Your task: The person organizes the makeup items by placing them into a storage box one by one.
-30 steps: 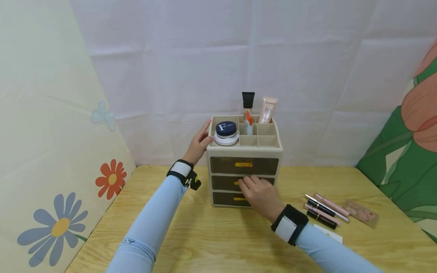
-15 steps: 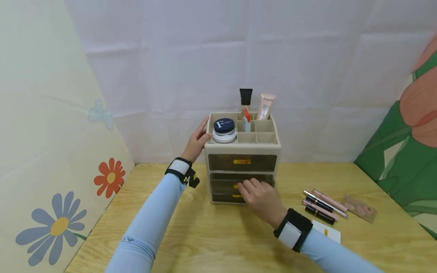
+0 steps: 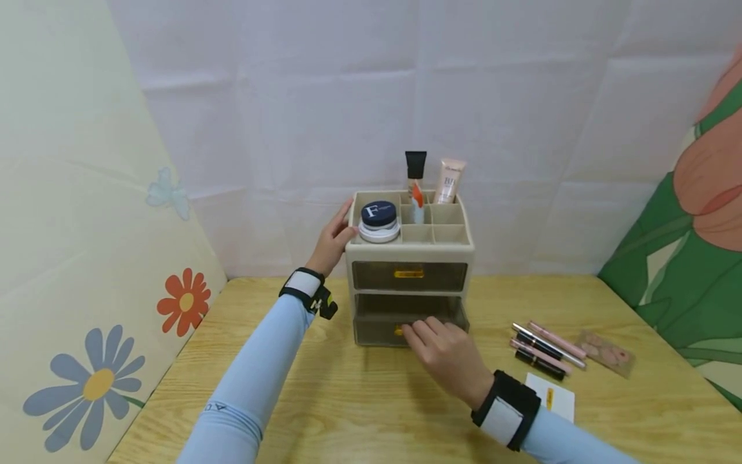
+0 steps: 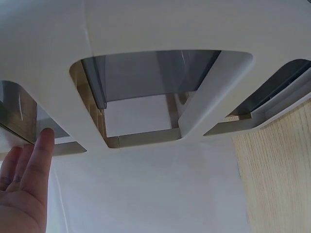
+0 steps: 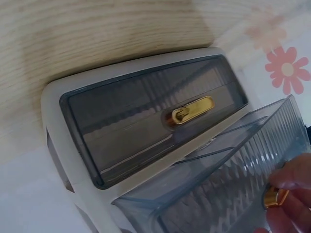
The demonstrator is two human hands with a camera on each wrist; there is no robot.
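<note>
A cream cosmetics organizer (image 3: 409, 250) with smoky see-through drawers stands on the table. My left hand (image 3: 329, 248) rests against its upper left side with the fingers extended; the left wrist view shows that hand (image 4: 29, 189) by the side openings. With my right hand (image 3: 447, 357) I pinch the gold handle (image 5: 276, 197) of the middle drawer (image 3: 375, 331). This drawer is drawn out toward me and, in the head view, covers most of the bottom one. The right wrist view shows the bottom drawer (image 5: 146, 116) closed. Closed too is the top drawer (image 3: 371, 277).
On top of the organizer sit a dark-lidded round jar (image 3: 379, 214), a black-capped tube (image 3: 415, 165) and a pink BB tube (image 3: 449, 182). Several makeup pens (image 3: 547, 351), a palette (image 3: 606, 354) and a white card (image 3: 551, 397) lie at right. A curtain (image 3: 290, 129) hangs behind.
My right hand has pulled the middle drawer out from closed, moving toward me with its handle. The left hand has stayed at the organizer's side.
</note>
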